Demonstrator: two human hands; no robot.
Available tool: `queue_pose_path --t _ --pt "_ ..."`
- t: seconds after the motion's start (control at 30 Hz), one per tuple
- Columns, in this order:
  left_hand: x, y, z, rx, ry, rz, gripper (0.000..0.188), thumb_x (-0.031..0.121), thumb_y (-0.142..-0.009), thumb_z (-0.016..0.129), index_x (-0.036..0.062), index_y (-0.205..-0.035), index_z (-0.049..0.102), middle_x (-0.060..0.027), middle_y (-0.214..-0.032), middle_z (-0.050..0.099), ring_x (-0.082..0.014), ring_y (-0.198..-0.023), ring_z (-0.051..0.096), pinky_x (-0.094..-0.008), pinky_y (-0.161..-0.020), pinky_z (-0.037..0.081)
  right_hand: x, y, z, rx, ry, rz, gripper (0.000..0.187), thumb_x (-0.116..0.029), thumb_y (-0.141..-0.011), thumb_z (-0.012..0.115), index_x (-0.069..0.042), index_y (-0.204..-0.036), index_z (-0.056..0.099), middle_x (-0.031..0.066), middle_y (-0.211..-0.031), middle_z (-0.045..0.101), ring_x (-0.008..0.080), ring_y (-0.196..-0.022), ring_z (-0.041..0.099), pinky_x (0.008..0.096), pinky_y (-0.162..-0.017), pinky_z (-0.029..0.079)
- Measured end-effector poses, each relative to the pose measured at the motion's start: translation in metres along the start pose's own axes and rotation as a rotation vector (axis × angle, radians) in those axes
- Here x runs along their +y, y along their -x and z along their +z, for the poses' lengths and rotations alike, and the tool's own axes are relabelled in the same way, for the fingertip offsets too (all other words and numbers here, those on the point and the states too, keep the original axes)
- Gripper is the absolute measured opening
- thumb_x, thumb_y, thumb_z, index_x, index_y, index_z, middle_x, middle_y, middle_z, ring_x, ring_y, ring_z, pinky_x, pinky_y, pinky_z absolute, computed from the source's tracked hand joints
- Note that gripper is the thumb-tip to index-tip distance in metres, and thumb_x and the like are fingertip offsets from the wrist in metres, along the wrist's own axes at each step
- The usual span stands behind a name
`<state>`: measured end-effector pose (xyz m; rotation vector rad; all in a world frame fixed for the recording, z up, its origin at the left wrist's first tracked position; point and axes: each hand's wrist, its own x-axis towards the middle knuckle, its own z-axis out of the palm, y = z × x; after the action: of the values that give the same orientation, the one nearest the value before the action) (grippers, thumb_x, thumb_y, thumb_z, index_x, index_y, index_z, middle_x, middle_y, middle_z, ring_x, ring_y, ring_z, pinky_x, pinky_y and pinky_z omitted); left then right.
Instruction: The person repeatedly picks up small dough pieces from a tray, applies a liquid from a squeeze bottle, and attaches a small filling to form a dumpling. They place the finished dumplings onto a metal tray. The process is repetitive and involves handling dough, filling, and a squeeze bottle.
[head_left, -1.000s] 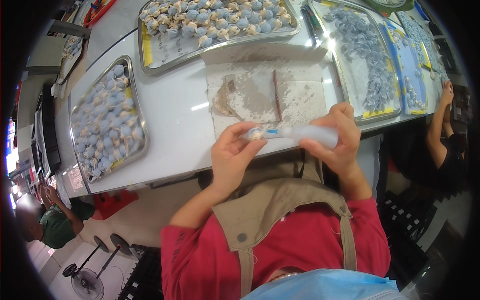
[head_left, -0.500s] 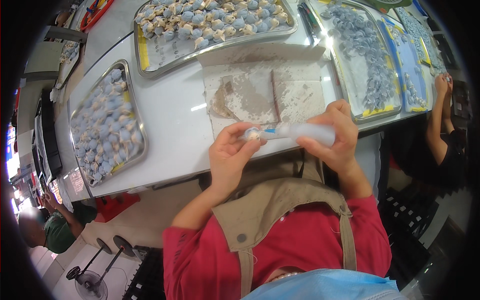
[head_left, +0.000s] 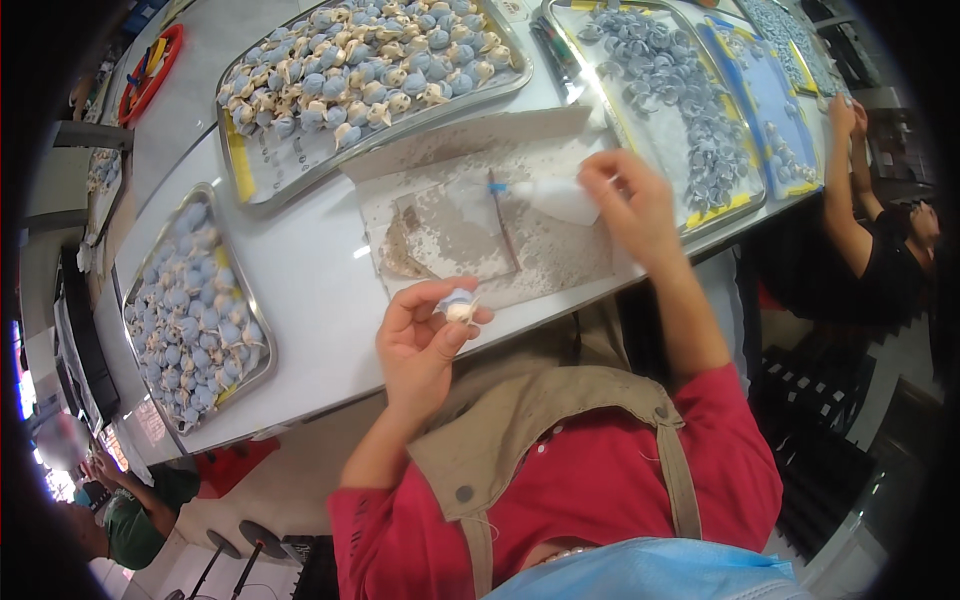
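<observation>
In my left hand [head_left: 420,340], a small blue-grey and cream doll-like figure [head_left: 460,306] is pinched between thumb and fingers, above the table's near edge. My right hand [head_left: 635,205] has its fingers at the base of a white squeeze bottle [head_left: 555,200]. That bottle lies tilted over a stained cardboard sheet [head_left: 560,255], its blue tip pointing left at a thin brown stick [head_left: 503,225]. How firmly the right fingers grip the bottle is hard to see.
Metal trays of similar figures stand at the far left [head_left: 262,190] and near left [head_left: 268,355]. To the right are a tray of grey curled pieces [head_left: 690,120] and a blue board [head_left: 775,130]. A co-worker's hands [head_left: 848,115] are at far right.
My right hand has carried the bottle away from the figure, forward onto the cardboard. My left hand, still holding the figure, has come slightly nearer to me. The whole view has shifted.
</observation>
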<state>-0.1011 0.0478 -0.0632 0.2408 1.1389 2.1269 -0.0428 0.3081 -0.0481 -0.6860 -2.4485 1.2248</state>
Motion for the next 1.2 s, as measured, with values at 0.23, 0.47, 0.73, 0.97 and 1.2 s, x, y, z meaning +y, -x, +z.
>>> queue_pose_path --t 0.23,0.47,0.73,0.97,1.2 --pt "-0.005 -0.002 0.012 0.022 -0.036 -0.048 0.037 0.003 -0.081 0.062 -0.0003 -0.114 0.047 -0.0188 -0.114 0.055 -0.0196 -0.088 0.06 -0.0245 -0.073 0.05 0.057 -0.063 -0.064 0.284 0.624 -0.369 0.011 -0.008 -0.078 0.062 -0.003 -0.087 0.061 0.0099 -0.083 0.062 0.0244 -0.073 0.059 0.0307 -0.067 0.046" --pt "-0.012 -0.004 0.025 0.05 -0.074 -0.094 0.046 -0.001 -0.079 0.063 -0.0025 -0.122 0.046 -0.0155 -0.117 0.054 -0.017 -0.091 0.057 -0.0267 -0.079 0.046 0.036 -0.04 -0.057 0.146 0.27 -0.098 0.013 -0.009 -0.08 0.062 -0.002 -0.091 0.063 0.0075 -0.082 0.065 0.0168 -0.073 0.06 0.0274 -0.068 0.046" --pt "-0.018 -0.005 0.032 -0.074 -0.193 -0.02 0.053 -0.008 -0.077 0.063 -0.0016 -0.126 0.044 -0.0096 -0.125 0.048 -0.0168 -0.105 0.053 -0.0282 -0.09 0.044 -0.014 0.048 0.001 -0.776 -0.881 0.461 0.018 -0.012 -0.083 0.064 0.0 -0.096 0.064 0.004 -0.085 0.064 0.0073 -0.075 0.056 0.0208 -0.066 0.044" --pt "-0.018 0.005 0.028 -0.064 -0.362 0.089 0.044 0.002 -0.083 0.062 -0.0024 -0.124 0.046 -0.0107 -0.124 0.049 -0.0152 -0.106 0.051 -0.0283 -0.09 0.043 -0.023 0.058 0.023 -0.765 -0.884 0.479 0.019 -0.016 -0.083 0.065 -0.001 -0.095 0.064 0.0026 -0.082 0.063 0.0064 -0.071 0.053 0.0206 -0.063 0.043" --pt "-0.01 0.008 0.029 -0.038 -0.269 0.107 0.039 0.001 -0.085 0.06 -0.0029 -0.121 0.047 -0.0099 -0.119 0.052 -0.014 -0.103 0.053 -0.0271 -0.089 0.043 -0.038 0.068 0.04 -0.21 -0.373 -0.289 0.021 -0.004 -0.07 0.071 -0.004 -0.09 0.065 0.0051 -0.081 0.064 0.0143 -0.069 0.057 0.0251 -0.061 0.044"
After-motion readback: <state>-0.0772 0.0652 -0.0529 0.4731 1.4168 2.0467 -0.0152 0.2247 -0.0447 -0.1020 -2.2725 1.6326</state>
